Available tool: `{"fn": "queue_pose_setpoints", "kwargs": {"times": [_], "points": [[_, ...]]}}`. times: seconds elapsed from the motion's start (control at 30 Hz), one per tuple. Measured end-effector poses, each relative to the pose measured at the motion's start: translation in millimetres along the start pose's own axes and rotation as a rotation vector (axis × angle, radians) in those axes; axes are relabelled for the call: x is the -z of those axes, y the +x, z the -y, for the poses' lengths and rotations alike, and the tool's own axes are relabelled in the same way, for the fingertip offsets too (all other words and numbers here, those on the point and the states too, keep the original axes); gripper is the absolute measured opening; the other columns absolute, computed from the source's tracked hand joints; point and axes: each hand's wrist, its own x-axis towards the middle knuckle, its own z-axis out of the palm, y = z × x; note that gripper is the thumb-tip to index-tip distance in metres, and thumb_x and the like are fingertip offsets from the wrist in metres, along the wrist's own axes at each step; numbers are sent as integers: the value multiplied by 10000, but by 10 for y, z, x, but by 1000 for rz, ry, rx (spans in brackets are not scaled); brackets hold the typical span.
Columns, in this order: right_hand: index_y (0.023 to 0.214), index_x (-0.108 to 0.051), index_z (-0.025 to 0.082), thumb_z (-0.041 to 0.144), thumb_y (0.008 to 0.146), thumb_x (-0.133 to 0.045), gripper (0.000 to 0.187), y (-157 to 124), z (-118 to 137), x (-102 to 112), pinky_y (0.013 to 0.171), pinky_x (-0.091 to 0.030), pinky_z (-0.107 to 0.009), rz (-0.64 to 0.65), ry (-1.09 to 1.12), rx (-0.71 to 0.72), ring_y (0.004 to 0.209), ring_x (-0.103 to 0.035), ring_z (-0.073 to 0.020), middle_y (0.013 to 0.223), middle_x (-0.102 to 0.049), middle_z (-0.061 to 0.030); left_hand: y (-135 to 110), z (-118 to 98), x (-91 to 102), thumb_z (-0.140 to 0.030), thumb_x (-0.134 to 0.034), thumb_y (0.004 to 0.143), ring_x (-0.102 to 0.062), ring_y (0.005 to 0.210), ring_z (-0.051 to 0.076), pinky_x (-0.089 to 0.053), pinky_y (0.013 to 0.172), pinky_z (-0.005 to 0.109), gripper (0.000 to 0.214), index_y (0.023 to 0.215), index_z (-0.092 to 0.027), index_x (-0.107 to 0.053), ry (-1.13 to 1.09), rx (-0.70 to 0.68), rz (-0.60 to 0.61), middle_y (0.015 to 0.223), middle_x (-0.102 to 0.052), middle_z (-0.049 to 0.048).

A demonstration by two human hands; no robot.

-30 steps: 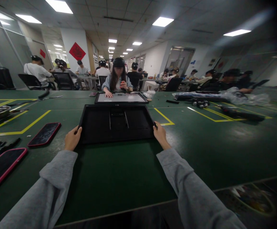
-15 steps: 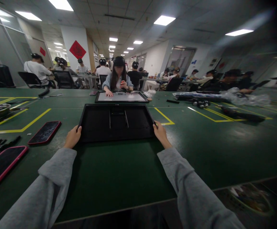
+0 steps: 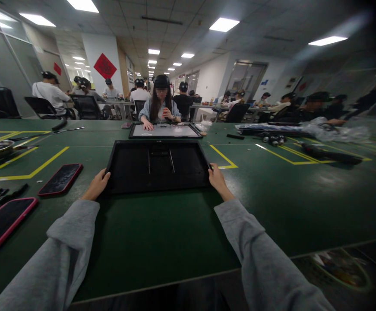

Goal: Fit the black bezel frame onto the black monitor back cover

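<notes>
A black monitor casing (image 3: 129, 166) lies in front of me on the green table, with a raised rim, a recess in its middle and two thin metal strips beside that recess. My left hand (image 3: 97, 183) is closed on the casing's left edge near its front corner. On the opposite side, my right hand (image 3: 218, 180) grips the right edge, thumb on top. The fingers beneath the rim are hidden on both sides. Just beyond the casing is a flat panel in a black frame (image 3: 178, 131), on which a co-worker's hand (image 3: 146, 124) rests.
Two phones in red cases, one nearer (image 3: 4, 226) and one farther (image 3: 61, 179), lie at left beside a metal bowl (image 3: 0, 149). A cup (image 3: 204, 126) stands near the framed panel. Plastic wrap (image 3: 339, 130) and dark parts lie at right. A basket (image 3: 343, 268) sits below the table edge.
My left hand and forearm have shifted very slightly left and down. Both hands keep their hold on the casing, which has barely moved.
</notes>
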Motion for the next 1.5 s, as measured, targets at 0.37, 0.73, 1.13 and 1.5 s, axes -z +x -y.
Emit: {"fn": "queue_pose_setpoints", "kwargs": {"times": [0.37,0.73,1.13,1.5], "points": [[1269,-527,165,323,926,-382,405,3,-36,-20,858,-457,-383,-64,71,15,987,-635,-275,1076,-687,-141,-80,-65,-13,-453,-412,876,-538,1208,226,-387,1043,367,562,1325,-141,-542,-20,8,-97,1316,-592,103],[1286,-518,181,315,950,-361,395,-42,38,50,838,-448,-370,-15,-3,-15,980,-631,-277,1058,-685,-140,-32,-9,3,-459,-496,838,-634,1049,234,-482,938,360,571,1266,-90,-578,-142,91,-110,1169,-665,143],[1271,-514,159,399,973,-313,432,-17,7,35,817,-441,-342,5,-45,-1,966,-635,-272,1033,-688,-152,-144,-159,26,-536,-337,901,-586,1129,278,-432,973,405,622,1314,-115,-534,213,80,-103,1212,-635,168],[1295,-510,170,343,975,-309,416,-37,42,47,821,-438,-339,11,-73,-6,966,-633,-266,1028,-687,-145,-169,-209,42,-487,-327,912,-577,1136,282,-433,963,393,600,1334,-105,-518,278,56,-74,1240,-622,163]]}}
